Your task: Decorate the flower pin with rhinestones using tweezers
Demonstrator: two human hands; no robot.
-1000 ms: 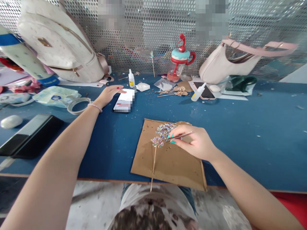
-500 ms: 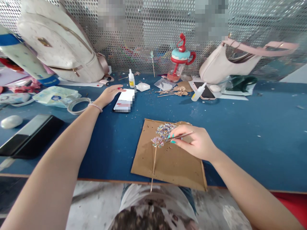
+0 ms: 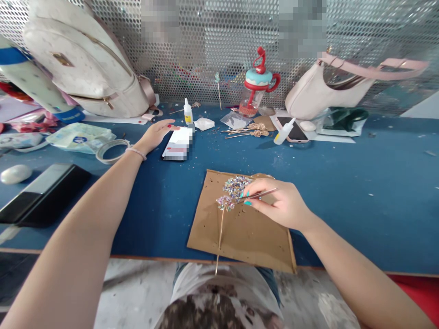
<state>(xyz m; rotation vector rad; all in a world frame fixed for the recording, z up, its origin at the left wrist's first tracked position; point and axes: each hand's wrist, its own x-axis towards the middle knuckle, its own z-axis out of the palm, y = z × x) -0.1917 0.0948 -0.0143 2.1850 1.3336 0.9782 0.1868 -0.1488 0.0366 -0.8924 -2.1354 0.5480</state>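
Head view: right hand (image 3: 283,203) — pinching tweezers (image 3: 270,191) beside gem-topped stick (image 3: 225,203), which overhangs the near edge of cardboard (image 3: 254,240); left hand (image 3: 156,135) — loosely spread at far corner of phone (image 3: 175,148). Nothing has shifted; work seems paused.

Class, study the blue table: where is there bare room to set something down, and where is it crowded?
Widest: the blue table between right forearm and pale handbag, specks aside. Narrower: between left forearm and cardboard. Crowded: the back, from backpack to handbag, and the far left.

pale bracelet (image 3: 136,152) | turquoise nails (image 3: 247,203) | patterned pale top (image 3: 195,278) | blue trousers (image 3: 270,278)
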